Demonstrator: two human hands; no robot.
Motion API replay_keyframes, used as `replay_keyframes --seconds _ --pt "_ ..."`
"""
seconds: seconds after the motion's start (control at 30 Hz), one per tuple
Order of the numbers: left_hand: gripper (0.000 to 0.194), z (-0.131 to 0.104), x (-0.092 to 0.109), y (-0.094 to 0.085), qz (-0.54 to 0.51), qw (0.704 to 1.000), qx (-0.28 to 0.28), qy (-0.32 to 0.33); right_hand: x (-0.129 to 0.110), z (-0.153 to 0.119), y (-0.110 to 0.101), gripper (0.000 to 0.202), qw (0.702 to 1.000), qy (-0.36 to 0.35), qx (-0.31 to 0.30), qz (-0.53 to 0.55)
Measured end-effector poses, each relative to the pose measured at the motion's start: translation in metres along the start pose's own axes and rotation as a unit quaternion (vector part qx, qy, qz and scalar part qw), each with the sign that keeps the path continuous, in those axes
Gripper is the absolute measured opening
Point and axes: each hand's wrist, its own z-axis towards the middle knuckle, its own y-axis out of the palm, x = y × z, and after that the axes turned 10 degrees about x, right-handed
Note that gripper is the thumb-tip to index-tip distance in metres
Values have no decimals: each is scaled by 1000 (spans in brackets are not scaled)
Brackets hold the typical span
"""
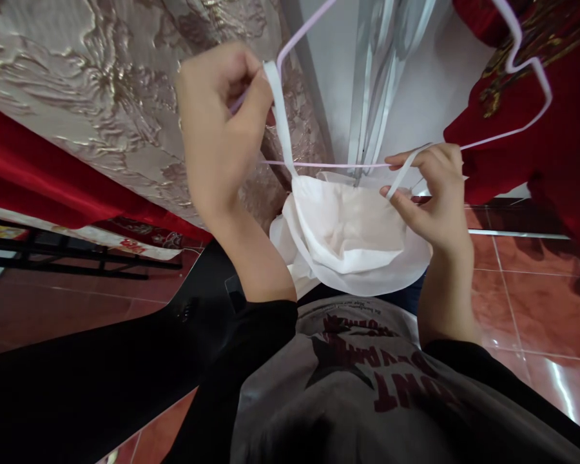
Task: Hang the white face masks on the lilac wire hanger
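A thin lilac clothes hanger (328,165) is held up in front of me, its lower bar running nearly level. Below that bar hangs a white garment (357,222) with two narrow straps, its open top edge sagging toward me. My left hand (222,119) is curled around the hanger's left end. One white strap (282,119) rises from the garment to its thumb and index finger and loops by the hanger's corner. At the right, my right hand (437,190) pinches the other strap (408,166), its index fingertip touching the hanger bar.
Embossed beige fabric (116,84) hangs at the left, with red cloth (77,187) and a black rack (77,254) below. Red garments (560,129) hang at the right. Grey metal bars (374,84) stand ahead. A black surface (125,348) lies left; the floor (526,290) is red tile.
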Motion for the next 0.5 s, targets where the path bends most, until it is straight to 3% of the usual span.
replay_keyframes --seconds 0.07,0.2,0.3,0.4,0.43,0.5 --pt "38 0 -9 0 -23 998 31 -41 1 -1 -1 36 1000 -4 3 -7" --pt "40 -33 -32 11 -119 954 246 -124 -2 -3 1 35 1000 -9 21 -16" --pt "36 -68 -39 37 -205 916 263 -224 -7 -5 8 35 999 -5 25 -21" --pt "36 -88 -37 68 -251 906 263 -217 -4 -7 13 36 999 -8 26 -26" --pt "33 -91 -36 76 -259 907 262 -203 1 -8 12 37 998 -14 54 -13" --pt "31 -92 -34 85 -265 911 262 -174 17 -9 5 42 986 -26 165 27"
